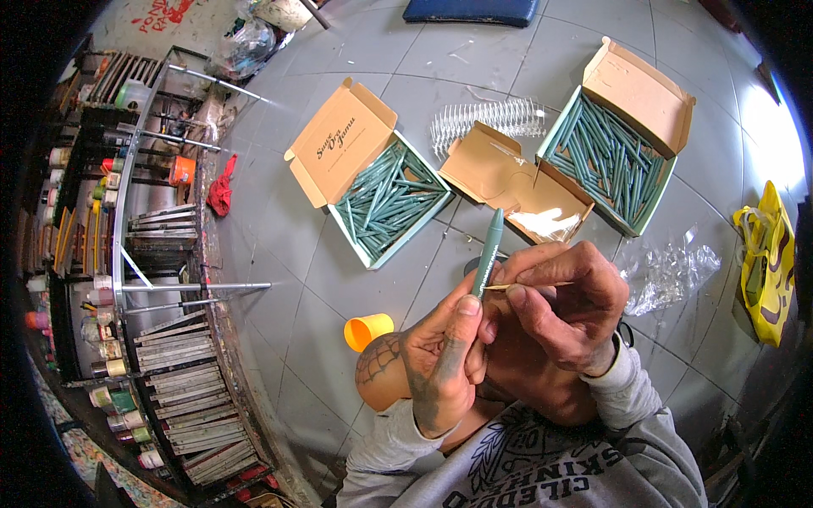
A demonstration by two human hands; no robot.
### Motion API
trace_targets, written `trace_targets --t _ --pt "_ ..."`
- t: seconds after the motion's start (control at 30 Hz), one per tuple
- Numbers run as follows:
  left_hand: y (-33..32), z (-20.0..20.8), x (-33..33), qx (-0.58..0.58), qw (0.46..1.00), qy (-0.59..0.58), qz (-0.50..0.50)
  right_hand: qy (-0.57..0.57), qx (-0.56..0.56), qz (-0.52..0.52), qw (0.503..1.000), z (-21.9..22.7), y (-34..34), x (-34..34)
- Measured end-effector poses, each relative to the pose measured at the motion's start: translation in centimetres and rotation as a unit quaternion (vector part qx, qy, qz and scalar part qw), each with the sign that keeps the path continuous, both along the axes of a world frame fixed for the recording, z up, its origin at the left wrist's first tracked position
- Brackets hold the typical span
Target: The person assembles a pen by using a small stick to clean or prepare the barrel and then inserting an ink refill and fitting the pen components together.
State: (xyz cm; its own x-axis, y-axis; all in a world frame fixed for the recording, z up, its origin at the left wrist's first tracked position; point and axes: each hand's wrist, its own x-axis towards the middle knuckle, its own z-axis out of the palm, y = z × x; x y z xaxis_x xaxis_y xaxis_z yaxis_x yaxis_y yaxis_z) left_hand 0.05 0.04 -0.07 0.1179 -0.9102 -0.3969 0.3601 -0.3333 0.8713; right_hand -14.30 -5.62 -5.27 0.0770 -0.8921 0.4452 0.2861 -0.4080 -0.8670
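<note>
My left hand (pixel 449 356) pinches a dark green pen (pixel 489 250) upright between thumb and fingers. White print runs along the barrel. In the fingertips of my right hand (pixel 572 300) is a thin wooden stick, like a toothpick (pixel 498 287), its tip at the pen's side just above my left thumb. Whether the tip touches the pen, I cannot tell. Beyond my hands, an open cardboard box (pixel 343 140) at the left holds many similar green pens (pixel 394 199). Another open box (pixel 639 89) full of them stands at the right.
Between the boxes lie an opened cardboard carton (pixel 483 165) and a clear plastic coil (pixel 483 118). Crumpled clear plastic (pixel 673 271) and a yellow bag (pixel 766 271) are at the right. An orange cup (pixel 368 328) lies near my knee. A metal-framed rack (pixel 127 195) with jars lines the left.
</note>
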Motion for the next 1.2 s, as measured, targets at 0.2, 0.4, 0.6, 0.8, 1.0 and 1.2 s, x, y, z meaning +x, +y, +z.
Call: trace_targets --t 0.2,0.4,0.6,0.8,1.0,1.2 --pt "-0.02 0.07 0.05 -0.001 1.0 -0.002 -0.003 -0.028 0.013 0.002 1.0 -0.05 0.19 0.25" --pt "-0.09 -0.03 -0.04 0.001 1.0 -0.03 -0.01 -0.01 0.008 0.01 1.0 0.02 0.14 -0.01" --pt "-0.06 0.0 -0.11 0.001 0.999 -0.033 -0.005 -0.017 0.011 0.015 1.0 0.26 0.14 0.04" --pt "-0.12 0.04 -0.06 0.0 0.999 -0.037 -0.007 -0.018 0.01 0.007 1.0 0.33 0.09 0.17" --pt "-0.13 0.04 -0.08 0.002 0.999 -0.036 -0.009 -0.021 0.022 0.002 1.0 0.54 0.25 0.19" --pt "0.03 -0.06 0.03 -0.011 1.0 -0.004 -0.007 -0.02 0.0 0.003 1.0 0.13 0.0 0.17"
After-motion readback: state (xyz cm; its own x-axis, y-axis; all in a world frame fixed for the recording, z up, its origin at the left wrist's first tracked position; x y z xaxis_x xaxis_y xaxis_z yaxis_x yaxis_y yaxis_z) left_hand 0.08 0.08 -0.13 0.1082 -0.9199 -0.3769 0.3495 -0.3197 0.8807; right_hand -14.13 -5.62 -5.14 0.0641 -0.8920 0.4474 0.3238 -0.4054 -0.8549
